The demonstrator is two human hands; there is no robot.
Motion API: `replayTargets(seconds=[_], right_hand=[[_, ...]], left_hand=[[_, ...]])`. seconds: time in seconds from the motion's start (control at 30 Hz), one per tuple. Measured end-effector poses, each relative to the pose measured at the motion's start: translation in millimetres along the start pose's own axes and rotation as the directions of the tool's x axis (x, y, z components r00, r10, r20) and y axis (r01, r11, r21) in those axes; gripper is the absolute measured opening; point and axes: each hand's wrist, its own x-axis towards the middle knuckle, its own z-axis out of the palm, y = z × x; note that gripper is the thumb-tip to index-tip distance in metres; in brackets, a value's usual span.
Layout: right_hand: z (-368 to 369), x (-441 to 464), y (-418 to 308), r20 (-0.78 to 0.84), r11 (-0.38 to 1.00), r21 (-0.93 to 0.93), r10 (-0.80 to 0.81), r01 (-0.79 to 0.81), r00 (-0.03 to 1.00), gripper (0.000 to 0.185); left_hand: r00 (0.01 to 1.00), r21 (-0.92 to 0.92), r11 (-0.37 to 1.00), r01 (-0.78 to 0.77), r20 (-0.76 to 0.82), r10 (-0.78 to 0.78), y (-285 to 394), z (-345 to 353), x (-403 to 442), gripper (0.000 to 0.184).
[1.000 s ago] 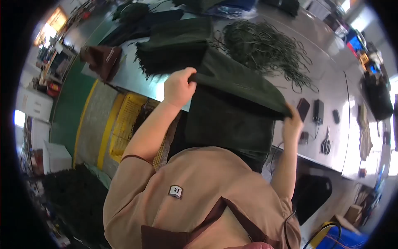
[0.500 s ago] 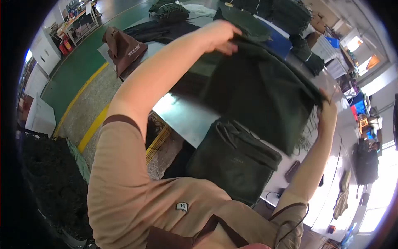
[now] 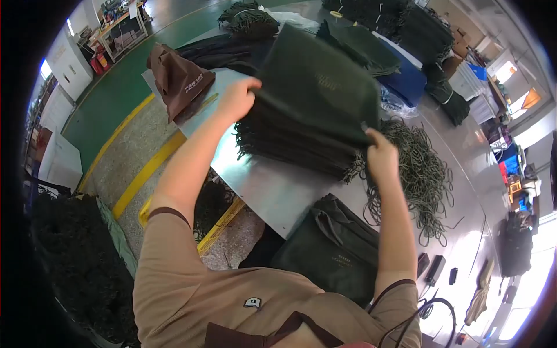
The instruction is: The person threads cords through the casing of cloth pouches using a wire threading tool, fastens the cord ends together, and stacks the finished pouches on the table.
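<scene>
A dark green fabric bag (image 3: 319, 75) with faint printed lettering is stretched flat between my hands, over a stack of similar dark bags (image 3: 296, 142) on the metal table. My left hand (image 3: 238, 100) pinches its left near edge, and my right hand (image 3: 383, 158) grips the right near corner. Beside my right hand lies a tangled heap of green cords (image 3: 415, 174). Closer to my body rests another dark green bag (image 3: 333, 261) with small printed text and a gathered top.
A brown bag (image 3: 180, 81) with white lettering sits at the table's left corner. Bundled dark fabric (image 3: 249, 23) and a blue item (image 3: 400, 75) lie farther back. Small black objects (image 3: 435, 269) are at the right. Left of me on the floor is a dark fabric pile (image 3: 75, 255).
Both hands have come down and closer in, bringing the bag from a raised, hanging position to lying flat over the stack. Its printed face, the stack and the cord heap now show.
</scene>
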Motion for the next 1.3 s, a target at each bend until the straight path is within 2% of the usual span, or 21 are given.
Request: replayTargets(seconds=[0.03,0.13,0.2,0.27,0.33,0.43,0.5,0.53,0.63,0.7,0.73,0.8,0.87,0.93,0.97,1.03,1.1,1.17,1.2,1.27,1.3], right_hand=[[26.6,-3.3,21.8,-0.018,0.988,-0.133,-0.076,0.073,0.997,0.044],[59.8,-19.9,27.7,0.096,0.931,-0.363,-0.002,0.037,0.995,0.046],[57.3,-19.1,18.7,0.103,0.940,-0.339,-0.002,0.037,0.995,0.046],[56.1,-17.0,18.8,0.106,0.949,-0.313,-0.004,0.037,0.994,0.046],[42.5,-8.8,28.1,-0.136,0.977,-0.135,-0.185,0.167,0.973,0.046],[20.4,31.1,24.0,-0.250,0.979,-0.078,-0.204,0.190,0.947,0.046],[-0.4,58.5,10.9,-0.291,0.986,-0.083,-0.164,0.146,0.942,0.048],[-11.3,69.0,4.2,-0.314,0.984,-0.140,-0.153,0.114,0.937,0.049],[-38.8,68.7,-12.7,-0.385,0.987,-0.063,-0.159,0.147,0.909,0.050],[-48.5,51.3,-12.9,-0.403,0.965,-0.077,-0.261,0.252,0.877,0.050],[-45.9,41.3,-9.2,-0.406,0.965,-0.076,-0.258,0.249,0.877,0.050],[-30.8,17.2,6.1,-0.276,0.979,-0.089,-0.201,0.184,0.940,0.051],[-4.6,3.0,38.0,-0.115,0.980,-0.059,-0.198,0.192,0.974,0.052],[13.3,-11.8,55.7,0.135,0.998,0.030,-0.059,0.056,0.989,0.054],[10.2,-16.7,61.4,0.273,0.994,-0.082,-0.045,0.069,0.961,0.057],[-10.7,-17.7,49.4,0.256,1.000,0.016,0.014,-0.019,0.967,0.059],[-28.6,-13.4,59.1,0.220,0.958,0.237,0.112,-0.164,0.969,0.065],[-46.9,9.7,62.9,0.049,0.979,0.155,0.126,-0.132,0.991,0.056],[-51.6,23.9,65.6,-0.058,0.990,0.083,0.121,-0.116,0.991,0.054],[-43.9,60.4,80.3,-0.110,0.992,0.031,0.123,-0.120,0.986,0.049],[-31.9,81.5,89.9,-0.156,0.992,-0.016,0.117,-0.121,0.981,0.046]], left_hand=[[0.994,0.078,0.994,0.080,0.063,-0.085,-13.9,10.1,-15.0,0.036],[0.973,0.134,0.969,0.209,0.076,-0.220,-21.8,15.7,-35.0,0.036],[0.968,0.113,0.971,0.209,0.116,-0.222,-29.9,11.4,-28.9,0.038],[0.994,-0.049,0.998,0.038,0.107,-0.033,-37.7,6.9,-12.9,0.044],[0.996,-0.109,0.994,0.025,0.086,-0.016,-25.7,6.8,7.8,0.047],[0.999,-0.159,0.986,-0.050,-0.009,0.049,-4.9,8.7,59.8,0.044],[0.999,-0.257,0.966,-0.015,-0.031,0.008,7.4,9.6,99.1,0.041],[0.991,-0.301,0.952,-0.050,-0.133,0.010,21.1,8.0,108.9,0.040],[0.988,-0.444,0.895,0.027,-0.125,-0.091,47.7,-6.3,117.4,0.040],[0.965,-0.416,0.891,-0.180,-0.250,0.078,49.5,-14.0,98.9,0.040],[0.965,-0.415,0.891,-0.182,-0.248,0.082,42.1,-12.1,87.1,0.040],[0.981,-0.124,0.985,-0.120,-0.169,0.098,24.3,-1.3,50.1,0.040],[0.998,-0.009,0.999,0.052,0.042,-0.052,10.2,9.0,10.8,0.042],[0.959,0.102,0.975,0.199,0.186,-0.215,6.3,12.0,-15.7,0.045],[0.959,0.105,0.974,0.199,0.183,-0.215,4.2,9.4,-20.3,0.045],[0.901,0.056,0.980,0.190,0.386,-0.197,7.4,2.3,-25.0,0.058],[0.873,0.108,0.983,0.152,0.452,-0.184,27.2,-17.9,-21.1,0.068],[0.774,0.228,0.963,0.145,0.580,-0.254,48.3,-32.6,7.4,0.090],[0.805,0.221,0.961,0.168,0.532,-0.263,75.3,-36.7,16.9,0.080],[0.920,0.239,0.971,-0.031,0.385,-0.066,73.4,-7.7,50.6,0.067],[0.919,0.237,0.971,-0.035,0.390,-0.061,73.9,9.3,64.7,0.067]])
